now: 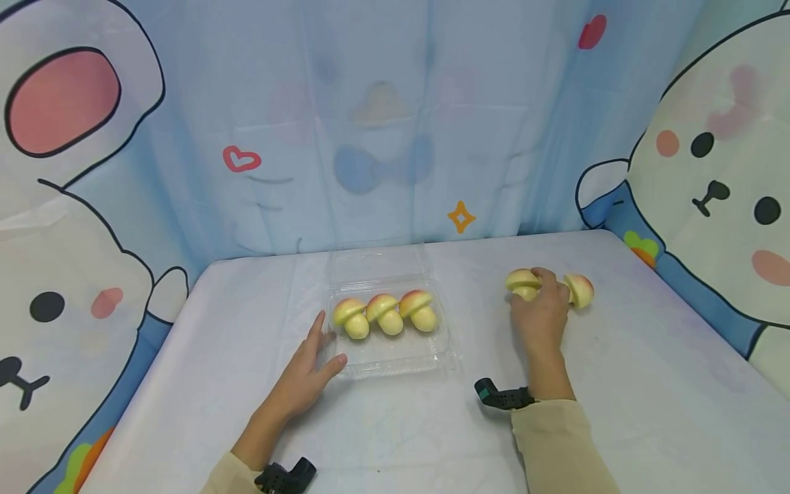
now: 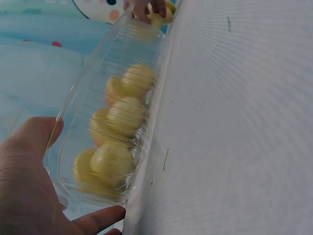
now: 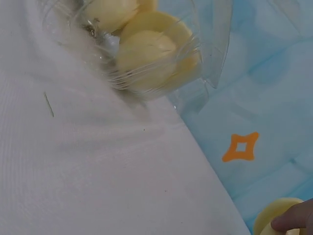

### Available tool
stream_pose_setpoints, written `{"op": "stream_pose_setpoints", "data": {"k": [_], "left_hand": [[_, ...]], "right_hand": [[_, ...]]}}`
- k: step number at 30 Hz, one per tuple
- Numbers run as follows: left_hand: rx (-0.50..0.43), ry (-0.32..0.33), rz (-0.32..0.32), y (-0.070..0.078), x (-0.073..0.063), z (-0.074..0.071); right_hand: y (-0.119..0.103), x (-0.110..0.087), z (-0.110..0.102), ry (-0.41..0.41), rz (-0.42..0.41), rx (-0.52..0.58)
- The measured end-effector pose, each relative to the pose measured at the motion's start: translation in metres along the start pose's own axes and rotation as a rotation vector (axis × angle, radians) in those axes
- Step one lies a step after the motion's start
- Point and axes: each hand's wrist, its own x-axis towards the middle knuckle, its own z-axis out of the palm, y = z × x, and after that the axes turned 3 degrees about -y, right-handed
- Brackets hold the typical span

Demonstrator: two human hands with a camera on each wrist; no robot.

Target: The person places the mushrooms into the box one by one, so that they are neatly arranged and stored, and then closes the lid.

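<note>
Three yellow mushroom-shaped pieces [image 1: 384, 314] with reddish tops lie in a row inside a clear plastic box [image 1: 395, 357] in the head view. My left hand [image 1: 304, 376] is at the box's left side, fingers spread and fairly straight, touching its edge. Off to the right, my right hand [image 1: 542, 315] pinches a mushroom-shaped piece [image 1: 522, 280]; its fingers partly hide it. Just right of that hand sits another mushroom-shaped piece [image 1: 580, 291]. The right wrist view catches only a fingertip [image 3: 288, 220] on the held piece.
Behind the box, its clear lid [image 1: 378, 264] lies folded back. A white cloth [image 1: 642, 384] covers the table, and a blue cartoon curtain [image 1: 395, 137] hangs along the far edge. Each wrist wears a black camera strap [image 1: 503, 396].
</note>
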Motion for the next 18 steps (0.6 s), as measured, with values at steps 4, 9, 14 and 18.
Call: {"op": "stream_pose_setpoints", "data": {"k": [4, 9, 14, 18], "left_hand": [[0.009, 0.001, -0.003, 0.001, 0.0, 0.0], [0.015, 0.001, -0.004, 0.002, -0.001, 0.0], [0.013, 0.001, -0.004, 0.002, -0.001, 0.0], [0.009, 0.001, -0.005, 0.001, -0.001, 0.0]], "right_hand": [[-0.003, 0.0, -0.003, 0.006, -0.006, 0.008], [-0.009, 0.001, -0.007, 0.007, 0.008, 0.019], [-0.016, 0.0, -0.012, 0.006, 0.009, 0.029], [-0.021, -0.002, -0.014, 0.012, -0.004, 0.033]]}}
